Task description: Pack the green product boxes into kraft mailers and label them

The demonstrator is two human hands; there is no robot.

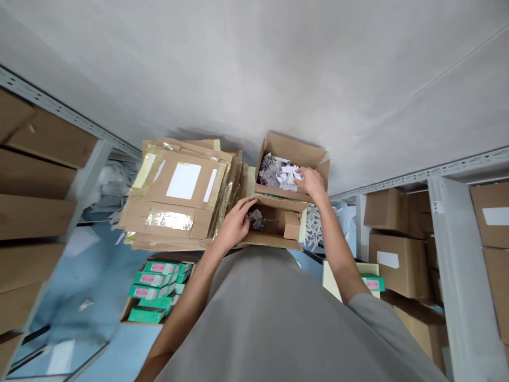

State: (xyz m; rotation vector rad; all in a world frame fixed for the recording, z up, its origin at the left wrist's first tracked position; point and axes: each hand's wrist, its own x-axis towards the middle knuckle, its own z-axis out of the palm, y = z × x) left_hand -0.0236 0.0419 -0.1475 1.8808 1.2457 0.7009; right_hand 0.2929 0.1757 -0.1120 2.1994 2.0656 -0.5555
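Observation:
Directly before my body is a small open cardboard box [268,244]. A crumpled grey wad [256,219] lies at its left end, and a folded cardboard piece [291,225] is at its right. My left hand [235,225] grips the box's left edge, fingers bent over the rim. Just behind stands a second open cardboard box [294,148], part filled with white and greyish crumpled paper [284,174]. Into its right side reaches my right hand [311,182], fingers closed together on some of the white paper.
Left of the boxes is a tall stack of flattened cardboard [214,207]. Below it, a carton holds several green boxes [153,284]. Shredded paper [313,228] lies at the right. Shelves with brown cartons [397,260] flank both sides, and a grey wall [254,69] rises behind.

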